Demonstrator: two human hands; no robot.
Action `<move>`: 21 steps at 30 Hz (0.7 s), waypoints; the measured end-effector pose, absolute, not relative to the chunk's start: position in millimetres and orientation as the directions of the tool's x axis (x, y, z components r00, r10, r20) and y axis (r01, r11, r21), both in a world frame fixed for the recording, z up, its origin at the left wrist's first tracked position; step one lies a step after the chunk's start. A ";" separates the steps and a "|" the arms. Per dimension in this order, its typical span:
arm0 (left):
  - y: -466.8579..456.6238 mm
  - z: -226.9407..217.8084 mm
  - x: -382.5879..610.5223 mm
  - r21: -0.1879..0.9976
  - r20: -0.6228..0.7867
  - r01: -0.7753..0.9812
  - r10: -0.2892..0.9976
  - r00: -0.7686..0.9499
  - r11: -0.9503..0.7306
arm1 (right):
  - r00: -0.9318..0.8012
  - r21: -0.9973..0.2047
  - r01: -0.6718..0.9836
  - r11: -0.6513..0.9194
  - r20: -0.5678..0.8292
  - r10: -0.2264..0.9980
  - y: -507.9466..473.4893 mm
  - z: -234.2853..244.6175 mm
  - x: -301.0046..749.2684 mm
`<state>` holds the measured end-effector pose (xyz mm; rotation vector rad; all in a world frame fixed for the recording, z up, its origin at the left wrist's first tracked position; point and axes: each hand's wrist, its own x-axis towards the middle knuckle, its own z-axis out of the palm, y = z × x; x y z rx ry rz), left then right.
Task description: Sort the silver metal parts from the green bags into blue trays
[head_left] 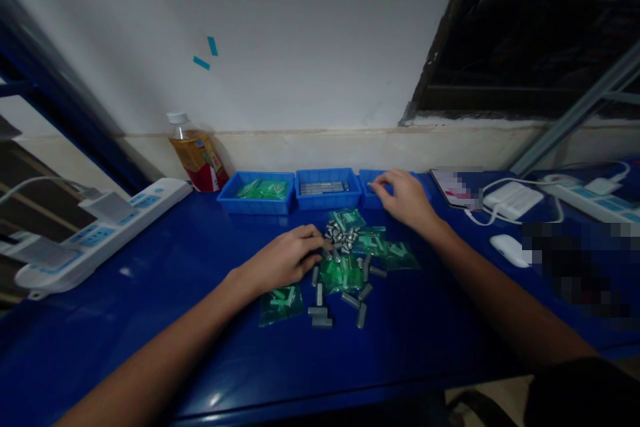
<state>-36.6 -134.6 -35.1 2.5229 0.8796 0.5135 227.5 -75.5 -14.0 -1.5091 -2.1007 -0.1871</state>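
Note:
My left hand (289, 257) rests on the blue table with its fingers curled and their tips pinched at the edge of a pile of small grey metal cylinders (341, 237). More cylinders (320, 315) lie scattered nearer me, among small green plastic bags (281, 303). My right hand (404, 197) reaches over the right blue tray (366, 181), fingers bent and tips together at its rim; what they pinch is too small to name. The middle blue tray (326, 188) holds grey cylinders, and the left blue tray (260, 192) holds green bags.
A drink bottle (196, 153) stands against the wall behind the left tray. A long white power strip (100, 230) lies at the left. At the right lie a phone (456, 188), a white charger block (513, 199) with cable, a white oval device (509, 250) and another power strip (595, 199).

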 end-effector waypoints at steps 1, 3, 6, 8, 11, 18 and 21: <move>-133.3 -36.7 -38.7 0.456 0.198 0.501 0.632 0.749 -0.736 | -0.159 -0.181 0.953 0.241 0.379 0.912 -62.7 -11.8 236.7; -130.7 -39.8 -42.0 0.422 0.190 0.522 0.636 0.748 -0.741 | -0.069 -0.150 0.983 0.101 0.202 0.977 -41.2 -9.4 249.0; -127.6 -43.3 -44.6 0.430 0.208 0.525 0.647 0.734 -0.734 | -0.032 -0.134 0.990 0.050 0.136 0.990 -20.8 -9.3 251.3; -126.5 -44.6 -44.9 0.475 0.230 0.504 0.654 0.721 -0.721 | -0.008 -0.133 0.991 0.028 0.146 0.989 -14.0 -9.2 245.9; -126.6 -45.2 -43.4 0.566 0.257 0.491 0.707 0.659 -0.663 | 0.023 -0.139 0.990 0.006 0.205 0.979 -16.9 -8.6 234.8; -130.7 -49.9 -37.3 0.839 0.219 0.336 0.830 0.513 -0.429 | -0.428 -0.180 0.765 0.618 0.576 0.697 -110.2 -26.4 193.3; -132.8 -54.2 -33.2 0.930 0.191 0.182 0.843 0.502 -0.320 | -0.631 -0.178 0.593 0.785 0.503 0.590 -143.9 -34.0 175.8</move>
